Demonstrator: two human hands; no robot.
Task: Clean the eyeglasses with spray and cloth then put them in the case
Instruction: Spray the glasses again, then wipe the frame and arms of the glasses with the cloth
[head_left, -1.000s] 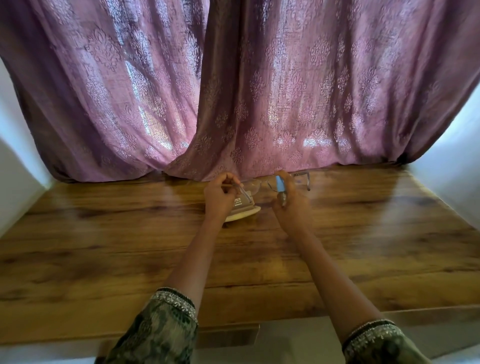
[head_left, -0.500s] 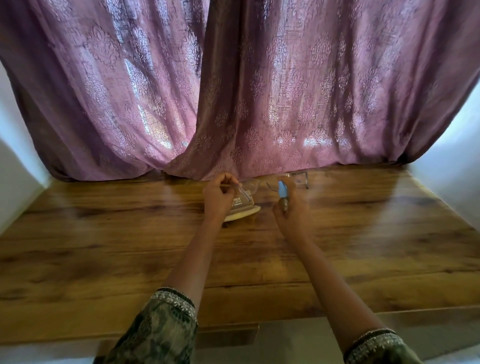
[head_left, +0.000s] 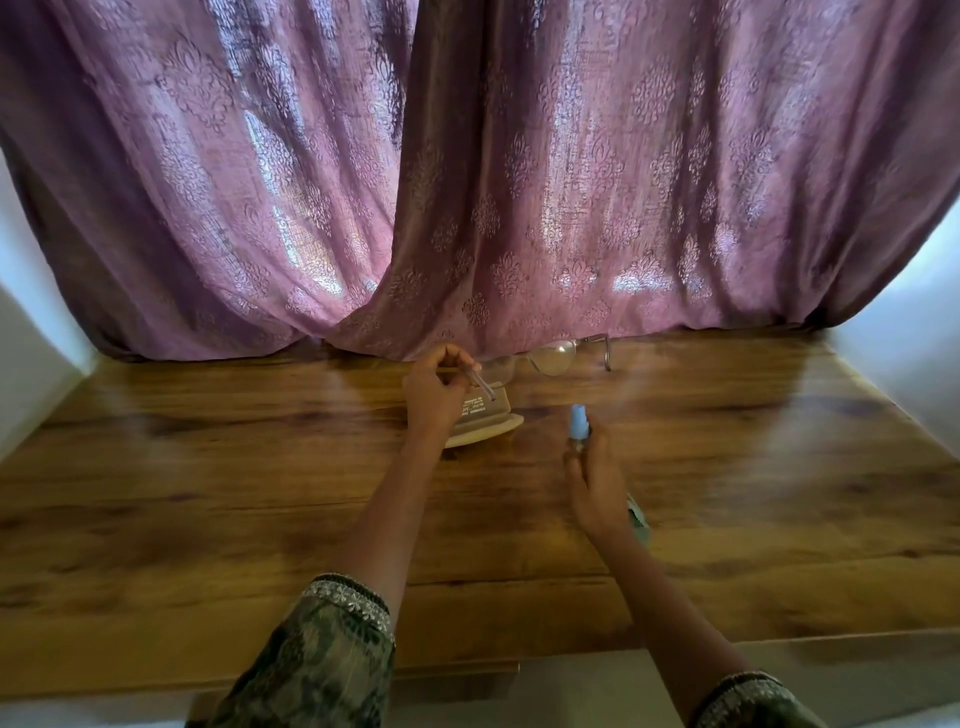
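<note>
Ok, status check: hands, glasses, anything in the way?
Left hand pinching eyeglasses by a temple, held above open case. Right hand gripping blue spray bottle, nearer than the lenses. Cloth partly hidden behind right wrist. Nothing in the way.

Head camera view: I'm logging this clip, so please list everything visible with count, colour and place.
eyeglasses: one, clear lenses, thin frame, held up near the curtain
spray bottle: one, light blue top, right of the case
case: one, beige, open, on the table
cloth: one, pale, mostly hidden under the right wrist
table: one, brown wood
curtain: purple, patterned, behind the table
left hand: pinching a glasses temple
right hand: gripping the bottle
</note>
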